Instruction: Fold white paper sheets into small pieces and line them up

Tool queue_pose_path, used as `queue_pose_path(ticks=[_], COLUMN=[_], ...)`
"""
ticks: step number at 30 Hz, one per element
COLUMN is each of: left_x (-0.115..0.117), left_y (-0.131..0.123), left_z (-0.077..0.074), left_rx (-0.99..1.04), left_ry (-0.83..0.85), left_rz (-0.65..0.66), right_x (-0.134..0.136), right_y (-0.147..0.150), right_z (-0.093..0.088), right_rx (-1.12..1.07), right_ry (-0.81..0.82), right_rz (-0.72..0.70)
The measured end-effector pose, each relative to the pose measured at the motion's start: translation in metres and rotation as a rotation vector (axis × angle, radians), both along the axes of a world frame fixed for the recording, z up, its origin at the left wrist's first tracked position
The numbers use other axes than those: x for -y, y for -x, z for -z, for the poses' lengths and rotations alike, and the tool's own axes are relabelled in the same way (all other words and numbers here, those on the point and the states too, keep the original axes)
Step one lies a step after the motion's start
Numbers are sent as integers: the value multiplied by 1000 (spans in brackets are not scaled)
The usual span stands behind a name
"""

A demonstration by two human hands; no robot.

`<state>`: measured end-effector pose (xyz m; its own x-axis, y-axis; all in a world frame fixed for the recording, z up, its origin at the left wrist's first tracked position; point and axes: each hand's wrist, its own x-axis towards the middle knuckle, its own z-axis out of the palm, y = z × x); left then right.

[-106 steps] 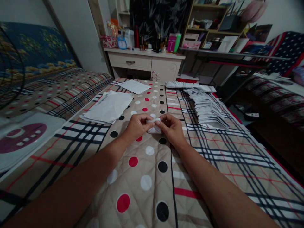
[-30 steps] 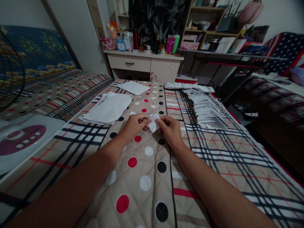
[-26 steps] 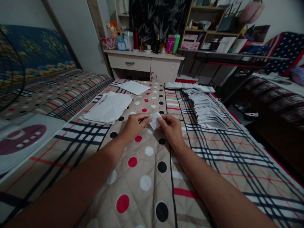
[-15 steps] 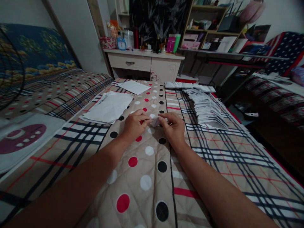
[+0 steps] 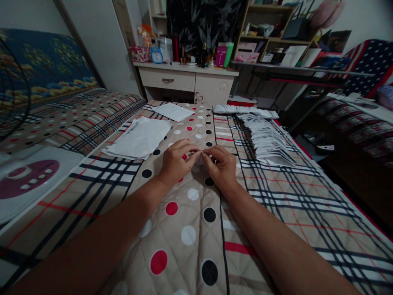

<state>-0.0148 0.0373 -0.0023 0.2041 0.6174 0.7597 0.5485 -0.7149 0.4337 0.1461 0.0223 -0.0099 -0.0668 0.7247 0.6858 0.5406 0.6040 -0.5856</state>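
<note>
Between the fingertips of both hands is a small folded piece of white paper [image 5: 199,159], mostly hidden behind the fingers. My left hand [image 5: 178,161] pinches it from the left, thumb and forefinger together. From the right, my right hand [image 5: 221,164] pinches the same paper, its fingertips touching or nearly touching those of the left. Left of the hands lies a stack of white paper sheets [image 5: 143,137]. Over on the right, a long row of folded white papers [image 5: 266,139] stands packed together on the bedspread.
The quilted bedspread [image 5: 181,254] has dots and plaid. Another white sheet [image 5: 173,111] lies farther back, and a second row of folded papers [image 5: 245,110] at the far right. A white plastic bag [image 5: 33,176] is at left. Beyond the bed stands a dresser [image 5: 167,81].
Both hands have come closer together, their fingertips now meeting over the small paper. Less of the paper shows than before.
</note>
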Motion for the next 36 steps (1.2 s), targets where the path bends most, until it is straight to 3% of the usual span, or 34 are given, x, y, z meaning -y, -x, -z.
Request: queue_pose_path(ticks=[15,21,25,36], left_x=[-13,-8,-3,-3], left_y=[7,1,-4,-18], left_z=[1,-4,-6,-5], left_rx=[0,-2,20,336], left_ry=[6,18,31,407], left_rz=[-134,9,-4,-1], right_x=[-7,-9,-6,2], right_y=[-2,-1,2,6], right_z=[-3,1,1,-4], right_rx=[-91,-32,-15,74], right_ry=[42,-13,-56,-33], right_rz=[77,-25,-54,52])
